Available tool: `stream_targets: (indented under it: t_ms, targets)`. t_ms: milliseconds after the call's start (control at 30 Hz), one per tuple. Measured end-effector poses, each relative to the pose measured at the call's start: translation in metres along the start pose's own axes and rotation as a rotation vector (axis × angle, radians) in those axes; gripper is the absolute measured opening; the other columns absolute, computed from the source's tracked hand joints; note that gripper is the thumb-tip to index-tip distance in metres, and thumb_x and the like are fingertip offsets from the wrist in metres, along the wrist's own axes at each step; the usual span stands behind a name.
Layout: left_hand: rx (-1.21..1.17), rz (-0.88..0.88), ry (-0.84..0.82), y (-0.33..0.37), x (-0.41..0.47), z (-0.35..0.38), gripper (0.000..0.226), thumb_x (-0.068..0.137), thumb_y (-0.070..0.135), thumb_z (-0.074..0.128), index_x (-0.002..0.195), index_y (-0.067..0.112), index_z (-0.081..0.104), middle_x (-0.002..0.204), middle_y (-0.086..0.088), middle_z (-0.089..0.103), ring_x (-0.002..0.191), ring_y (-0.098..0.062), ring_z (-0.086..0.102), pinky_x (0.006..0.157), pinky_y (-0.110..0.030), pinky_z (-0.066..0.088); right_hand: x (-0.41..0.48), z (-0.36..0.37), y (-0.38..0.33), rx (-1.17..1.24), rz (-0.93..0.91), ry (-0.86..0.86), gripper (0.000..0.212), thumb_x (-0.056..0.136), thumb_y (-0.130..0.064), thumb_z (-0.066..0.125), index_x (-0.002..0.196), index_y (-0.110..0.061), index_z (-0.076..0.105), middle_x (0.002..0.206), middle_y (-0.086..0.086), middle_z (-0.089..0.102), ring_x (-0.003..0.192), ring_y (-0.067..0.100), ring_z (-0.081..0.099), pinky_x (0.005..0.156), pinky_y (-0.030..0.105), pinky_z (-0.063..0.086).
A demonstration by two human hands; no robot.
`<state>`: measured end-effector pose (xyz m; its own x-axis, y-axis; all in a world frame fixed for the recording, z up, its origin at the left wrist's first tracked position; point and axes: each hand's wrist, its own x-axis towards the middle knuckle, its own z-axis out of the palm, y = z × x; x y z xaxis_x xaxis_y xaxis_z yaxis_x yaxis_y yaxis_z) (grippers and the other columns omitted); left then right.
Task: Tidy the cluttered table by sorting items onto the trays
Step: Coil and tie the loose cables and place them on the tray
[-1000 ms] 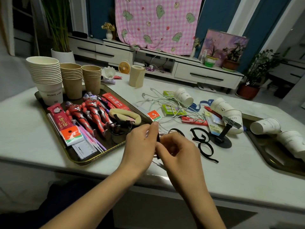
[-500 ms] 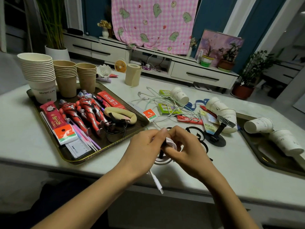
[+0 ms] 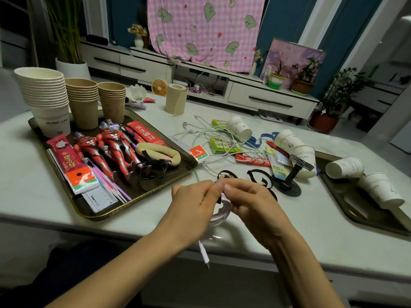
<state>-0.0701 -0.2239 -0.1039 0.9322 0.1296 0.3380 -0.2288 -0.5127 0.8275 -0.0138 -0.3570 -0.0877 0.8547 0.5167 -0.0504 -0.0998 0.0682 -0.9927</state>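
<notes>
Pale table [image 3: 344, 247] in dim living room. Fingers [image 3: 238, 188] of left hand [image 3: 193, 207] and right hand [image 3: 251, 203] curled together, pinching coiled white cable [image 3: 219, 215] and black strap [image 3: 219, 200] just above near table edge; plug end [image 3: 205, 256] hanging below. Just beyond: loose black straps [image 3: 258, 174], tangled cables [image 3: 213, 138], tipped paper cups [image 3: 295, 147]. Left tray [image 3: 93, 217]: stacked cups [image 3: 44, 96], red figures [image 3: 111, 150], packets. Right tray [image 3: 353, 205]: two cups on their sides [image 3: 344, 167].
</notes>
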Motion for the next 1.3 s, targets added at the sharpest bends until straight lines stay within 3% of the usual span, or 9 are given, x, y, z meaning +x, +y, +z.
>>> stream_targets:
  t_ms: [100,233,300,533,667,833,1000,1167,1300]
  targets:
    - [0.004,-0.081,0.021,-0.001,-0.001,0.004,0.042,0.099,0.033,0.032,0.086,0.013,0.066,0.074,0.001,0.065,0.080,-0.017,0.059,0.087,-0.037,0.040,0.002,0.008,0.003,-0.154,-0.113,0.161,0.029,0.077,-0.005,0.069,0.103,-0.016,0.063,0.076,0.012,0.069,0.077,0.019,0.068,0.070,0.020,0.053]
    - [-0.092,-0.195,0.171,0.003,0.001,0.005,0.048,0.098,0.033,0.036,0.053,0.024,0.046,0.043,0.008,0.044,0.053,-0.009,0.040,0.058,-0.031,0.029,0.000,0.025,0.011,-0.226,-0.471,0.325,0.025,0.077,0.006,0.066,0.078,-0.018,0.071,0.076,0.002,0.073,0.074,0.016,0.070,0.067,0.018,0.053]
    - [-0.119,-0.233,0.201,0.003,0.002,0.005,0.048,0.098,0.034,0.037,0.053,0.020,0.046,0.046,0.006,0.042,0.054,-0.013,0.039,0.057,-0.031,0.028,-0.001,0.029,0.017,-0.222,-0.562,0.332,0.032,0.076,0.010,0.066,0.075,-0.022,0.073,0.076,-0.003,0.071,0.075,0.014,0.068,0.069,0.019,0.052]
    - [-0.143,-0.317,0.151,0.000,-0.002,-0.001,0.048,0.098,0.034,0.036,0.056,0.015,0.046,0.054,0.000,0.042,0.059,-0.018,0.040,0.060,-0.032,0.029,-0.010,0.025,0.034,-0.418,-0.582,0.203,0.022,0.073,-0.001,0.073,0.082,-0.021,0.074,0.088,0.002,0.062,0.089,0.008,0.059,0.080,0.017,0.045]
    - [-0.162,-0.328,0.154,0.001,-0.001,-0.001,0.048,0.099,0.032,0.035,0.055,0.018,0.048,0.053,0.004,0.045,0.059,-0.015,0.042,0.063,-0.029,0.031,-0.014,0.020,0.031,-0.445,-0.525,0.073,0.018,0.084,-0.015,0.060,0.093,-0.025,0.073,0.103,0.001,0.063,0.103,0.010,0.059,0.089,0.027,0.049]
    - [-0.091,-0.310,0.111,0.002,-0.003,0.000,0.046,0.099,0.034,0.033,0.062,0.018,0.054,0.054,0.005,0.046,0.060,-0.015,0.044,0.060,-0.029,0.034,-0.013,0.018,0.029,-0.527,-0.613,0.127,0.019,0.075,-0.005,0.071,0.088,-0.019,0.074,0.090,0.002,0.068,0.088,0.015,0.065,0.077,0.037,0.055]
    - [-0.007,-0.287,0.103,0.005,-0.002,-0.003,0.048,0.100,0.035,0.032,0.058,0.023,0.054,0.045,0.009,0.046,0.069,-0.020,0.047,0.086,-0.039,0.040,-0.007,0.011,0.023,-0.910,-0.823,0.079,0.013,0.078,-0.003,0.068,0.090,-0.008,0.068,0.084,0.001,0.065,0.075,0.012,0.060,0.067,0.029,0.051]
    - [-0.175,-0.340,0.083,0.001,0.008,-0.006,0.048,0.098,0.037,0.037,0.060,0.015,0.057,0.041,0.006,0.046,0.056,-0.018,0.045,0.072,-0.034,0.040,0.003,0.012,0.023,-1.196,-1.081,0.199,0.015,0.074,0.002,0.069,0.089,0.002,0.068,0.082,0.014,0.062,0.071,0.020,0.058,0.064,0.022,0.046]
    - [-0.414,-0.371,0.076,-0.002,0.013,-0.013,0.044,0.097,0.034,0.041,0.064,0.013,0.061,0.041,0.006,0.054,0.044,-0.002,0.046,0.054,-0.015,0.039,0.012,0.015,0.025,-0.993,-1.013,0.269,0.011,0.080,-0.008,0.068,0.089,-0.003,0.066,0.086,0.007,0.061,0.079,0.009,0.056,0.070,0.019,0.046]
